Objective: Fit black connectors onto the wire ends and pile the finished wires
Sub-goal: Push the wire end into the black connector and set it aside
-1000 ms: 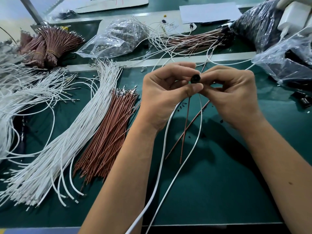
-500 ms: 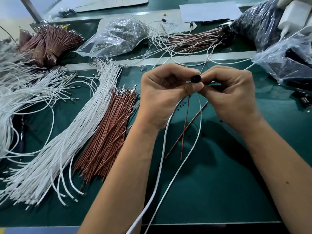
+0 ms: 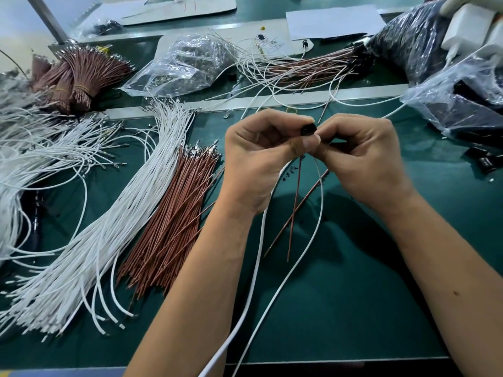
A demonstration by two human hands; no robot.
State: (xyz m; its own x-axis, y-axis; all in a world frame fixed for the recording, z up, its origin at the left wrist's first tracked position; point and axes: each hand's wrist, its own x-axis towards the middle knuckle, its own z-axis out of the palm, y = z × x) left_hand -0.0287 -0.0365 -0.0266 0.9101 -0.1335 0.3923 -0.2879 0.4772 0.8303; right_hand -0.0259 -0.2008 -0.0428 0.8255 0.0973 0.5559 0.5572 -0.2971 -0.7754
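Above the middle of the green worktop (image 3: pixel 340 308), the left hand (image 3: pixel 261 159) and right hand (image 3: pixel 364 156) meet, knuckles up. The left fingers (image 3: pixel 302 144) are curled and pinch a small black connector (image 3: pixel 308 129) from its left; the right hand's fingers are curled against it from the other side, grasping the wire ends just beneath. From that pinch two brown wires (image 3: pixel 295 202) hang down and cross, and a thin white wire (image 3: pixel 299 265) loops toward the near edge beside a thicker white cable (image 3: pixel 253 289).

To the left lie a long fan of loose white wires (image 3: pixel 89 254) and, just beside it, a bundle of loose brown wires (image 3: pixel 168 227), its far end near the left wrist. Farther left is a tangle of more white wires (image 3: pixel 40 142). Beyond a pale strip (image 3: pixel 206 107) across the worktop sit tied brown bundles (image 3: pixel 79 74), a clear plastic bag (image 3: pixel 185 66), and a pile of finished wires (image 3: pixel 304 66) whose black ends point right toward a dark bag (image 3: pixel 408 42). Another clear bag (image 3: pixel 457 102) crowds the right edge, with white chargers (image 3: pixel 471 28) above it.

Bare green surface lies under and between the forearms, down to the near edge.
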